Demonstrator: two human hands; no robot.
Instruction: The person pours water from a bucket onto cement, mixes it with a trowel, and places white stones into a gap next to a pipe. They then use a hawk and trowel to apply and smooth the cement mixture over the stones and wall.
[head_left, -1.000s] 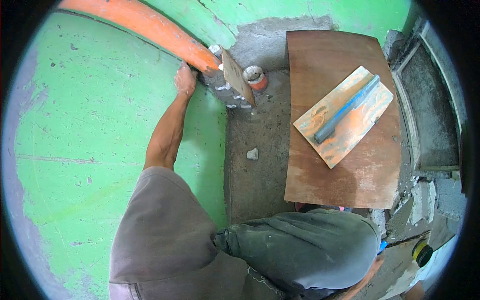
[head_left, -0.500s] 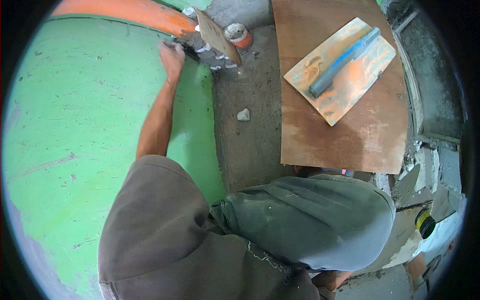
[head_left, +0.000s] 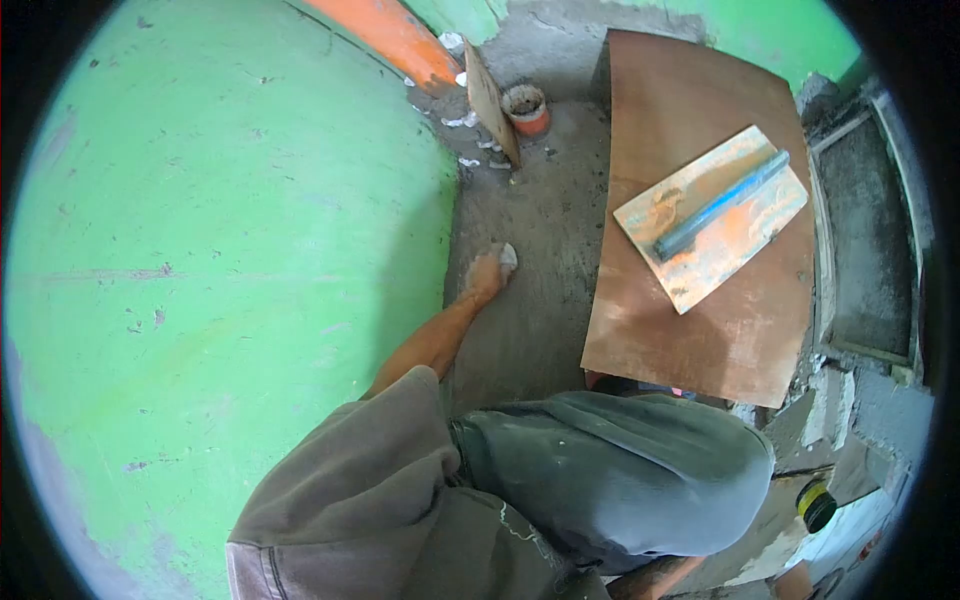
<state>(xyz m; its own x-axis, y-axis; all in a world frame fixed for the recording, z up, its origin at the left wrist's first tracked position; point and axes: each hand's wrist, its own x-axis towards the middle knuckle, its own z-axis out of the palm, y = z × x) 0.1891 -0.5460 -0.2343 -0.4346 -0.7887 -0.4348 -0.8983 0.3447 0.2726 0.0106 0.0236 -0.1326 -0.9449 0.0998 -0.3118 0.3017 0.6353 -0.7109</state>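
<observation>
My left hand (head_left: 487,272) reaches down to the grey floor strip (head_left: 530,330) beside the green wall. Its fingers are closed on a small whitish lump (head_left: 508,257), which shows at the fingertips. Part of my right forearm (head_left: 660,578) appears at the bottom edge, but the right hand itself is out of sight. Ahead of my left hand, a thin board piece (head_left: 490,100) stands tilted in rough mortar, next to an orange pipe stub (head_left: 527,108).
To the right lies a brown board (head_left: 700,350) with a blue-handled float (head_left: 715,215) on it. The green wall (head_left: 250,250) borders the left side, with an orange pipe (head_left: 390,40) along it. A black-and-yellow roll-like object (head_left: 816,505) sits lower right among rubble.
My left hand has moved from the wall near the mortar down and right to the floor, and has closed on the whitish lump. The view has shifted.
</observation>
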